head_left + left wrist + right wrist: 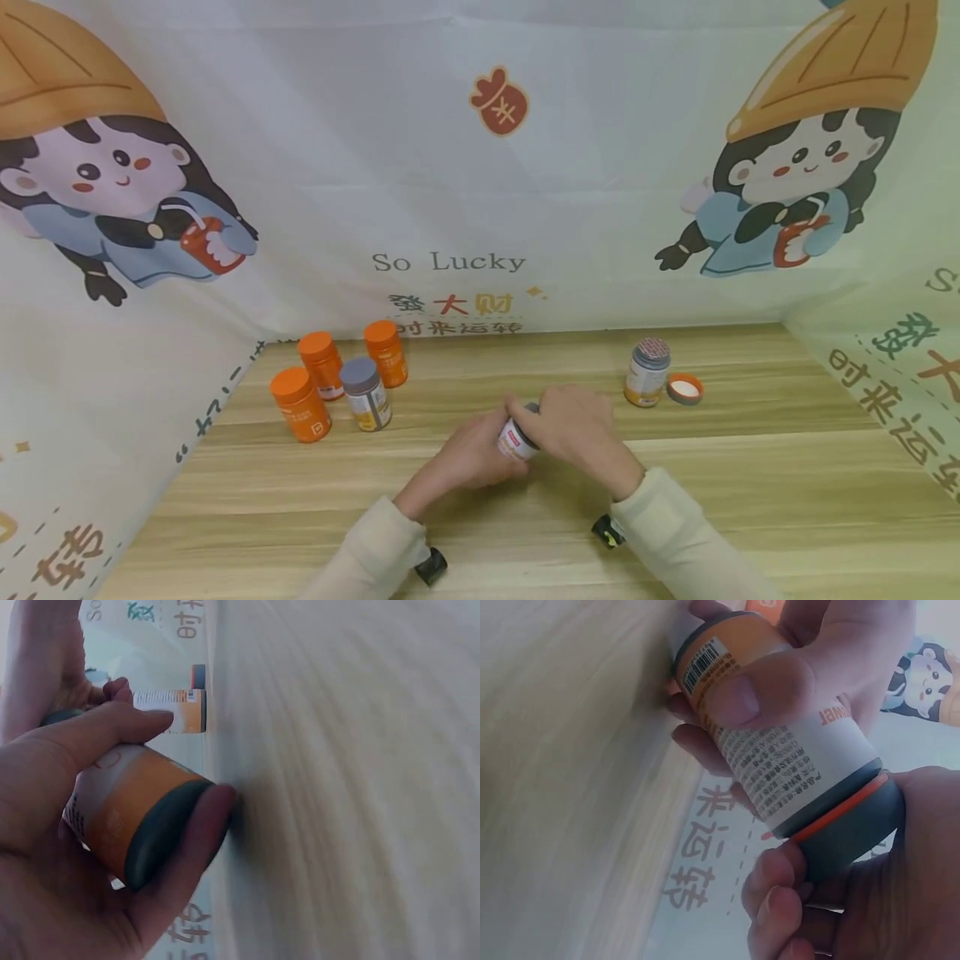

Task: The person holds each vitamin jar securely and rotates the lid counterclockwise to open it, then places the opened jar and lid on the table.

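Observation:
My left hand [476,450] grips the body of a white-and-orange pill bottle [516,443], held tilted over the middle of the table. At the bottle's upper end, my right hand [573,423] holds the dark grey cap [851,829] in curled fingers. An orange band shows along the cap's edge, and the cap sits against the bottle in the right wrist view. In the left wrist view the dark base of the bottle [169,825] points toward the table, with a left finger across it. Part of the label is hidden by the left thumb.
To the right stands a capless bottle [647,379] with a patterned seal on its mouth; beside it an orange-rimmed cap [685,389] lies inside up. Three orange bottles [300,406] and a grey-capped bottle [365,396] stand at left. Printed cloth [585,250] walls the wooden table [750,475].

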Available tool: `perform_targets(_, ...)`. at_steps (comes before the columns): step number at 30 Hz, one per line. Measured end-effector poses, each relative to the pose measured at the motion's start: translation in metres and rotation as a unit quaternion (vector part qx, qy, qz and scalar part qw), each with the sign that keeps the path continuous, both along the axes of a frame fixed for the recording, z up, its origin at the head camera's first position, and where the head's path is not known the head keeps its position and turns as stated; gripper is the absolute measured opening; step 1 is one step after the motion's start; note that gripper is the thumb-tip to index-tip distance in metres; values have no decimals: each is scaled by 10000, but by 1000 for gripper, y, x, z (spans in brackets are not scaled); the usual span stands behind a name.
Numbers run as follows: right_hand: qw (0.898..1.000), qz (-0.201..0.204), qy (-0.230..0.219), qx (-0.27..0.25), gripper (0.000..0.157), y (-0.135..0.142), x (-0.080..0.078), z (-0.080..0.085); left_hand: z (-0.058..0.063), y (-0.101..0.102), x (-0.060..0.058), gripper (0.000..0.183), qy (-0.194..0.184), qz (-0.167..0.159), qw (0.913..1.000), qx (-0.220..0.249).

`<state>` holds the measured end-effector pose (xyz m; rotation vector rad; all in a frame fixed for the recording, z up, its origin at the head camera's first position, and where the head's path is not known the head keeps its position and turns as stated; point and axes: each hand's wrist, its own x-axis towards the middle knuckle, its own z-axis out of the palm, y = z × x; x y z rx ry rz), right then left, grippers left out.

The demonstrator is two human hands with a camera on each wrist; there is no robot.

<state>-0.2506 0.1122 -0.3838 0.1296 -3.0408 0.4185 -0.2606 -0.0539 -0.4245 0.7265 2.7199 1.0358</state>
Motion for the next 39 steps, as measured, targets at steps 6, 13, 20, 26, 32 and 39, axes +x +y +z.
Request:
perform_targets(6,9996,190,200,-76,64,-1,-1,-3,-5,-3,-4,47,-1013,-242,9897,980)
perform_targets(13,9976,556,361,-197,61,2,-5,-6,-9,-3,-3,50,-1541,-338,9744,1599)
perform_targets(20,9965,686,422,-208,63,2,-5,-5,-10,-3,-2,48,-1748,-302,9671,1821)
perform_targets(26,9958,724,506,-255,63,3,-6,-6,-11,-3,-2,46,-1814,-258,9644,1907)
perform_targets(32,9939,826,704,-179,62,4,-9,-8,-12,-3,-3,47,-1881,-284,9619,1963)
perform_targets(39,9891,1181,867,-168,59,6,-12,-10,-11,-4,-2,50,-2169,-322,9514,2161)
